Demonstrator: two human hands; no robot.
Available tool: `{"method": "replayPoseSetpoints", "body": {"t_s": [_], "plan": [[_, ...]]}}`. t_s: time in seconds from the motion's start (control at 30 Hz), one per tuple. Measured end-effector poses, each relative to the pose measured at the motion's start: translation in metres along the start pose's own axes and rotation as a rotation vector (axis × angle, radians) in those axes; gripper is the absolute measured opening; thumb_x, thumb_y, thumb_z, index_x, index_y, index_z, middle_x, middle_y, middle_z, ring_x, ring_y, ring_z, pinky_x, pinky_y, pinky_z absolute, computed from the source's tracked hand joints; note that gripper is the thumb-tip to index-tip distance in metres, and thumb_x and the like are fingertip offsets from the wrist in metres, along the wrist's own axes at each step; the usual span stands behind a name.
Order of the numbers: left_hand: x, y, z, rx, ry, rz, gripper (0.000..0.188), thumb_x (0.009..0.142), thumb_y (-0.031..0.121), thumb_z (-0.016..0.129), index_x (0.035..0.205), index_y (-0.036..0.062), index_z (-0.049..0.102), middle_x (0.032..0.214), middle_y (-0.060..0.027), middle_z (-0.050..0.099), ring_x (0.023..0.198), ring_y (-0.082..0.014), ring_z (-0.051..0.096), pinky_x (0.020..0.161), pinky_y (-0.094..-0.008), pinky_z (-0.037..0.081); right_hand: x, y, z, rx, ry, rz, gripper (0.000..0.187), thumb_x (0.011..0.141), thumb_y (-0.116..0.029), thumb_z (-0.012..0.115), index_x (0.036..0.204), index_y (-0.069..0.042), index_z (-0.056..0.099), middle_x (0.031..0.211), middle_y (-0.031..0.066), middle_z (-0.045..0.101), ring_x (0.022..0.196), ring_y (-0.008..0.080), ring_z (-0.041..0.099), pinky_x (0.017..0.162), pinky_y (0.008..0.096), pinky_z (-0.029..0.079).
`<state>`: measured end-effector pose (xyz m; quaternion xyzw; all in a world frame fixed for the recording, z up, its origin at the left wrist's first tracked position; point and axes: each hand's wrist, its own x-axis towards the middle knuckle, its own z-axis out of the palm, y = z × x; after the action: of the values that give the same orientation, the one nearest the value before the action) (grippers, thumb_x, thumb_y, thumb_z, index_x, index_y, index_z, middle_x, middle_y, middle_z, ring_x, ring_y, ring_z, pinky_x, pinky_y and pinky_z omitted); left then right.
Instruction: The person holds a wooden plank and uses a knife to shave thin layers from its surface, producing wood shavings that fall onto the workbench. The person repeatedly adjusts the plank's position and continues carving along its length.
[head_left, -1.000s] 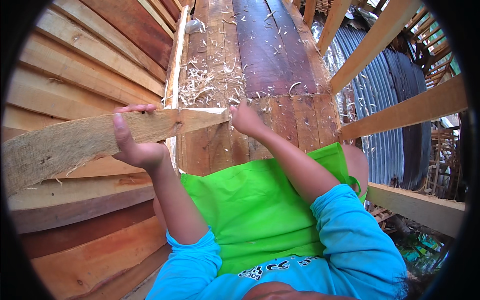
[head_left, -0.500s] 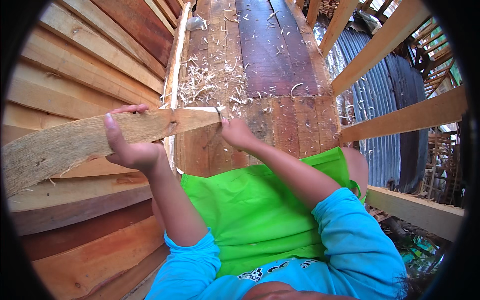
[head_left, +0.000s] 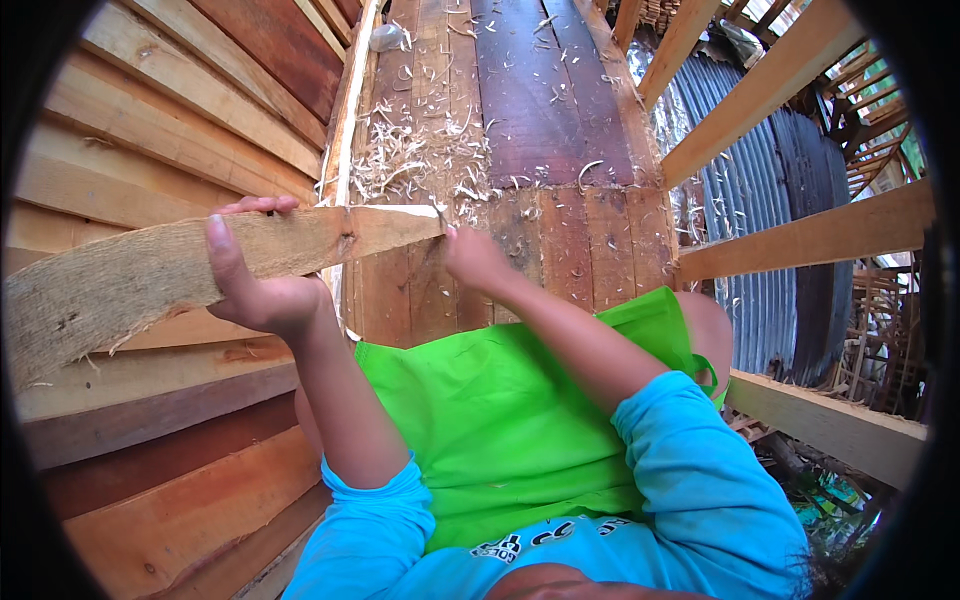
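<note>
A long, rough wooden plank runs in from the left edge and narrows to a pale, freshly cut end. My left hand grips it from below, with the thumb on the near face and the fingertips over the top edge. At the narrow end, my right hand is closed round a small knife. Only its thin dark blade shows, lying across the plank's tip; the handle is hidden in my fist.
Curled wood shavings are scattered over the plank floor. A slatted board wall stands on the left, a wooden railing on the right, with corrugated metal sheets beyond. Green cloth covers my lap.
My right hand and the knife have shifted slightly at the plank's tip. The plank and my left hand stay nearly where they were, and the whole view has moved a little.
</note>
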<state>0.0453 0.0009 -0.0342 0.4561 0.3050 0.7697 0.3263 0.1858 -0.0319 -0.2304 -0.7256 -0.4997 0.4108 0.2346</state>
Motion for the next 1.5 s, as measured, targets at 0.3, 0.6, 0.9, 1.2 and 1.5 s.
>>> {"method": "replayPoseSetpoints", "body": {"t_s": [0.3, 0.6, 0.9, 1.2, 1.5], "plan": [[0.003, -0.001, -0.008, -0.011, -0.013, -0.013, 0.033, 0.086, 0.030, 0.055, 0.085, -0.0034, 0.053, 0.074, -0.0155, 0.056, 0.070, -0.0262, 0.057, 0.070, -0.0381, 0.049, -0.005, -0.020, -0.006, 0.073, -0.050, 0.009, 0.040, 0.101, -0.029, 0.034, 0.092, 0.003, 0.055, 0.072, 0.0247, 0.060, 0.068, 0.0436, 0.058, 0.070, 0.0507, 0.048], [0.002, 0.000, -0.013, -0.015, 0.019, -0.047, 0.033, 0.086, 0.031, 0.056, 0.088, -0.0023, 0.053, 0.076, -0.0148, 0.055, 0.072, -0.0255, 0.056, 0.071, -0.0386, 0.049, -0.021, -0.038, -0.006, 0.010, 0.077, -0.208, 0.041, 0.100, -0.030, 0.034, 0.094, 0.004, 0.056, 0.082, 0.0262, 0.062, 0.075, 0.0452, 0.059, 0.073, 0.0539, 0.045], [-0.002, -0.001, -0.008, -0.099, -0.103, -0.055, 0.033, 0.086, 0.031, 0.055, 0.089, -0.0009, 0.052, 0.078, -0.0141, 0.055, 0.074, -0.0262, 0.055, 0.073, -0.0401, 0.048, -0.016, -0.035, -0.016, 0.037, 0.062, -0.268, 0.047, 0.102, -0.028, 0.028, 0.093, 0.007, 0.059, 0.086, 0.0282, 0.063, 0.085, 0.0416, 0.063, 0.083, 0.0488, 0.050], [0.000, 0.000, -0.006, -0.129, -0.106, -0.114, 0.035, 0.086, 0.034, 0.055, 0.092, 0.0002, 0.052, 0.077, -0.0132, 0.053, 0.074, -0.0254, 0.054, 0.074, -0.0385, 0.047, -0.001, -0.013, -0.004, 0.041, 0.050, -0.166, 0.044, 0.100, -0.029, 0.032, 0.090, 0.004, 0.059, 0.080, 0.0280, 0.063, 0.078, 0.0433, 0.062, 0.077, 0.0522, 0.047], [0.005, -0.005, -0.026, -0.169, -0.214, -0.150, 0.034, 0.086, 0.037, 0.054, 0.094, 0.0038, 0.052, 0.080, -0.0134, 0.054, 0.078, -0.0253, 0.053, 0.078, -0.0401, 0.046, -0.004, -0.017, -0.011, 0.037, 0.067, -0.239, 0.043, 0.100, -0.028, 0.033, 0.089, 0.003, 0.060, 0.081, 0.0282, 0.062, 0.079, 0.0454, 0.060, 0.077, 0.0528, 0.047]]}}
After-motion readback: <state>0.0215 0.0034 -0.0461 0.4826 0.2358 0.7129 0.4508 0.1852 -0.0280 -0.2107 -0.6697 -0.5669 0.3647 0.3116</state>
